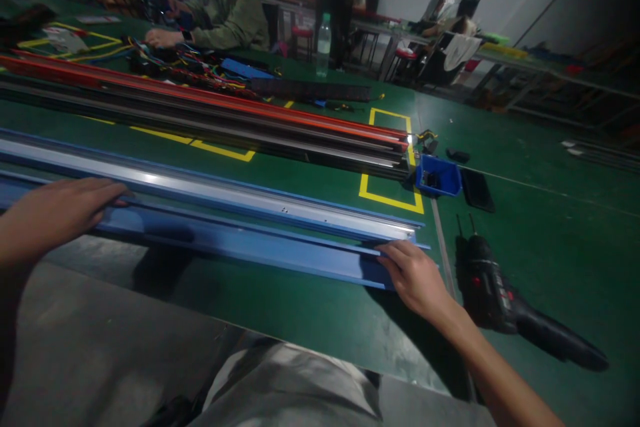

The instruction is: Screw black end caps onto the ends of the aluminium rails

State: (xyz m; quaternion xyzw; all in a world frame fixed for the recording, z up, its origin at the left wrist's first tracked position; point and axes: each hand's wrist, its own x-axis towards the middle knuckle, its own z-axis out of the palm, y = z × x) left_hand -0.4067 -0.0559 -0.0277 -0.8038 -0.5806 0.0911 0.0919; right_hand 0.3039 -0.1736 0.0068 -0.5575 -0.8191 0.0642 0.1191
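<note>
Both left hand (65,213) at frame left and right hand (417,277) right of centre clasp a blue rail (240,240), stretched between them over a green table (280,303), a person (233,13) at upper left.

At the right of the frame I see a black power drill with red marks (493,297). Above it, right of centre, I see an open-topped blue plastic bin (450,178) just beside a flat black rectangular object (478,189). At upper centre I see an upright clear green-capped bottle (324,47); at upper left, tangled multicoloured wires (200,75).
</note>
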